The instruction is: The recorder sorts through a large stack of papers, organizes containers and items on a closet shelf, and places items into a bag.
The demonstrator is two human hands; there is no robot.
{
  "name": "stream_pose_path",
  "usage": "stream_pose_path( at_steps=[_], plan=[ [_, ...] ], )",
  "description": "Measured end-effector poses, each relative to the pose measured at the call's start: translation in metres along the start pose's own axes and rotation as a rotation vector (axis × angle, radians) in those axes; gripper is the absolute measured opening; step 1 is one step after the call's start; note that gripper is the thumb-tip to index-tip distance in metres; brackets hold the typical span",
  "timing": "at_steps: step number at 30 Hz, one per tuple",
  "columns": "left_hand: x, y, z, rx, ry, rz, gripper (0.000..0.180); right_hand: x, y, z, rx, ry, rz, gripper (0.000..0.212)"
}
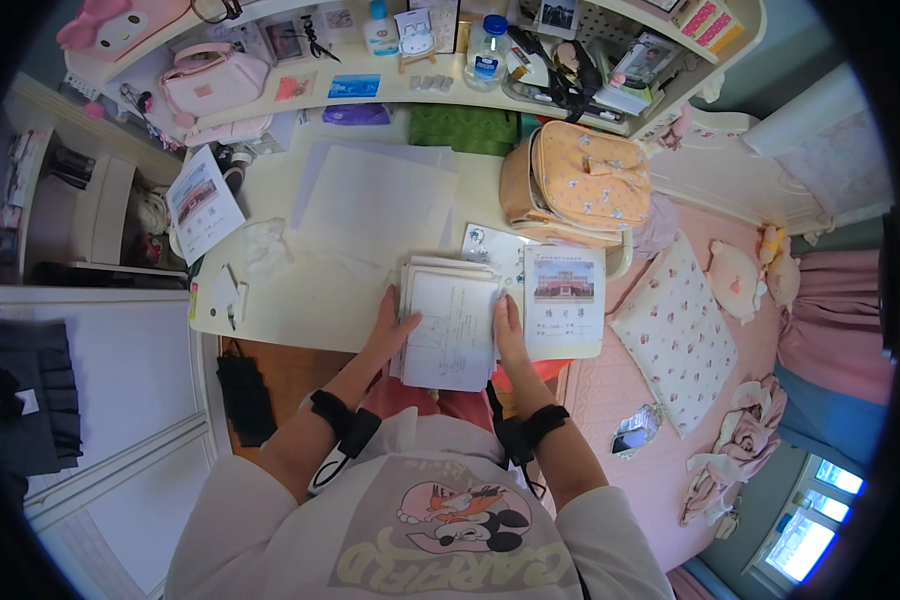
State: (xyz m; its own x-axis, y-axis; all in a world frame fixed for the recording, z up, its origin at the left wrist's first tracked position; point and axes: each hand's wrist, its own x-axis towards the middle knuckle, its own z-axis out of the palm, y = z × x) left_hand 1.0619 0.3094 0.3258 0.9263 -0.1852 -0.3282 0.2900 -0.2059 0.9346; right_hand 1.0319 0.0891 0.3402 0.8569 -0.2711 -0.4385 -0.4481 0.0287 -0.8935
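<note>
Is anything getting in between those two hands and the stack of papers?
Nothing visible does: the left hand is on the left side of the stack of papers, the right hand on its right. The orange bag sits farther off.

a pile of papers (448,335) is held at the front edge of the desk (315,318), between the left hand (391,325) and the right hand (508,328). to its right, a booklet (565,292) is placed on the desk. behind that booklet, a bag (592,178) is set. loose sheets (370,205) are spread behind the pile, to the left. at the desk's left end, another booklet (204,208) is found. a bottle (485,60) is put on the back shelf (402,98). right of the desk, a pillow (678,335) is laid on the bed (592,425).
</note>
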Motion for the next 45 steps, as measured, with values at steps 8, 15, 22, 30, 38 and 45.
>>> stream_pose_path(
  at_steps=[8, 15, 22, 30, 38, 45],
  plan=[
    [0.007, 0.037, 0.016, -0.139, -0.063, -0.086, 0.091, -0.001, -0.028, -0.01, 0.19, -0.184, 0.055, 0.069],
    [-0.004, 0.031, 0.019, 0.048, -0.121, -0.01, 0.095, -0.005, -0.034, -0.004, 0.063, -0.26, -0.033, 0.067],
    [0.006, 0.046, 0.007, -0.338, 0.04, -0.441, 0.085, -0.007, -0.024, -0.015, -0.111, -0.208, 0.242, 0.065],
    [0.018, 0.04, 0.002, -0.547, -0.275, -0.543, 0.057, -0.006, -0.017, -0.018, 0.31, -0.4, 0.36, 0.057],
    [-0.013, 0.032, 0.008, -0.09, -0.125, -0.16, 0.076, -0.033, 0.01, -0.013, -0.135, -0.164, -0.077, 0.081],
    [-0.035, 0.093, 0.001, -0.175, -0.263, 0.159, 0.071, -0.051, -0.042, -0.025, 0.085, -0.391, -0.069, 0.064]
  ],
)
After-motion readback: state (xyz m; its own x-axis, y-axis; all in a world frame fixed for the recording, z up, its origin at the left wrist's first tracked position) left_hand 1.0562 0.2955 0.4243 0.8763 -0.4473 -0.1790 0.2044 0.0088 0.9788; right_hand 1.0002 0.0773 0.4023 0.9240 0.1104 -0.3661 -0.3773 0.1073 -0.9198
